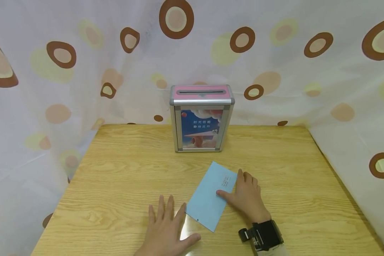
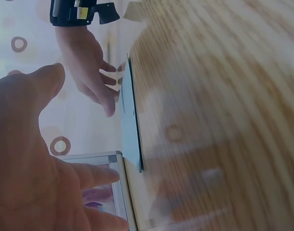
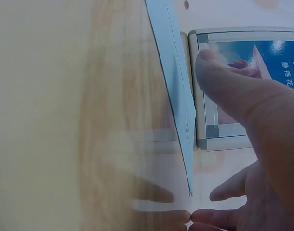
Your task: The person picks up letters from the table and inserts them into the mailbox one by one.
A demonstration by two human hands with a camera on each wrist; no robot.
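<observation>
A light blue envelope (image 1: 206,199) with a small printed label lies flat and slanted on the wooden table. At its right edge is my right hand (image 1: 248,197), its thumb over the envelope and its fingers beside the far right corner. In the right wrist view the thumb (image 3: 233,86) stands above the paper, apart from it, while the fingertips are down at the table. My left hand (image 1: 166,231) is spread out left of the envelope, its index fingertip close to the near left corner; whether they touch I cannot tell.
Behind the envelope stands an upright mailbox (image 1: 177,124) with a silver frame, a pink slotted top, and a picture door with a lock. Patterned white curtains (image 1: 140,78) enclose the wooden table (image 1: 121,170). A black device (image 1: 265,234) is strapped to my right wrist.
</observation>
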